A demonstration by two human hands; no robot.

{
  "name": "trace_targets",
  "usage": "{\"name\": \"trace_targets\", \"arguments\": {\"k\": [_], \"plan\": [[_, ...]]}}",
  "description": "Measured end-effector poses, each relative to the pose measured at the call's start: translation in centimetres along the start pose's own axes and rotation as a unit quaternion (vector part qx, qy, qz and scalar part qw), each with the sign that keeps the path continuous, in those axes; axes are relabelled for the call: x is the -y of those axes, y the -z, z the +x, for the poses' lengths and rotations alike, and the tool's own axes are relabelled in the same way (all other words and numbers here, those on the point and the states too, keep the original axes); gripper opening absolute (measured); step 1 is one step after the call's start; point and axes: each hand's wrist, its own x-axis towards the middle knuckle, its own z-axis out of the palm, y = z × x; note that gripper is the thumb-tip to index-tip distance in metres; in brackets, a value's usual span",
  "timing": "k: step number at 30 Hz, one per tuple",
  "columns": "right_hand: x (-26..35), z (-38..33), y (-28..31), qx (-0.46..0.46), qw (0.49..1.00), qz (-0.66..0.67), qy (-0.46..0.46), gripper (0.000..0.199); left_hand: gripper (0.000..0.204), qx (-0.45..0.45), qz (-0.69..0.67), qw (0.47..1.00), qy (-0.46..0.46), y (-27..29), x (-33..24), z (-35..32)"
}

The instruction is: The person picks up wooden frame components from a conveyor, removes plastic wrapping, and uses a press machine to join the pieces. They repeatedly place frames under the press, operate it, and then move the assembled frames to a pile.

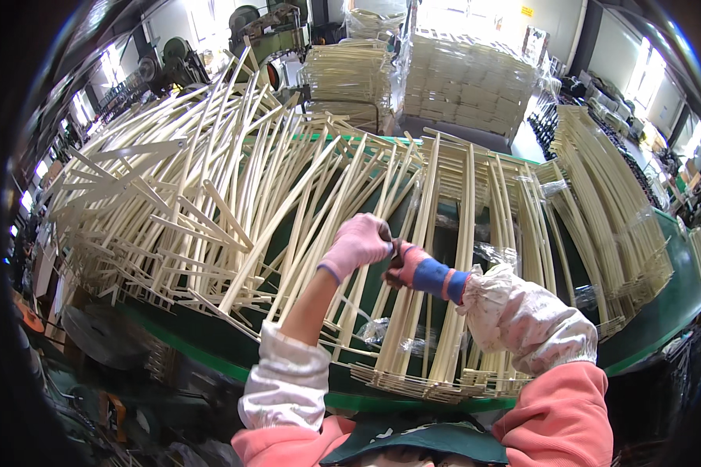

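My left hand (360, 246), in a pink glove with dark fingertips, is closed in a pinch near the middle of the view. Right beside it, my right hand (414, 269), in a similar glove with a blue wrist band, has its fingers curled in. The fingertips of both hands nearly meet; anything between them is too small or hidden to make out. Beneath the hands lie stacks of long pale strips (461, 233), several with clear plastic film (401, 333) around or over them. A thin whitish strand hangs below the left hand toward the film.
A big loose heap of pale strips (171, 202) covers the left of the green table (639, 331). Neater bundles (611, 210) stand at the right. Behind the table are film-wrapped stacks (467, 89) and green machinery (269, 39).
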Motion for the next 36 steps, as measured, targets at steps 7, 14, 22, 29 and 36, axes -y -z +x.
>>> {"name": "trace_targets", "arguments": {"k": [7,14,22,29,36], "plan": [[-2.7,9.6,4.3,0.052,0.939,0.337,-0.037,0.015,0.051,-0.104,0.662,0.738,0.078,3.6,11.8,5.4],[-4.1,21.4,-1.5,-0.1,0.955,-0.238,-0.15,0.014,0.036,-0.078,0.438,0.857,0.261,5.6,17.5,2.6],[-4.8,20.7,-1.1,-0.148,0.955,-0.256,-0.037,0.029,0.03,-0.138,0.389,0.886,0.214,5.1,17.7,6.1],[-1.2,15.6,4.0,-0.065,0.93,-0.352,0.086,0.043,0.013,-0.165,0.391,0.905,0.021,5.1,20.3,5.3],[-0.2,-10.3,10.6,0.014,0.913,-0.371,0.17,0.062,0.078,0.006,0.259,0.939,-0.226,-0.8,5.6,1.9]]}}
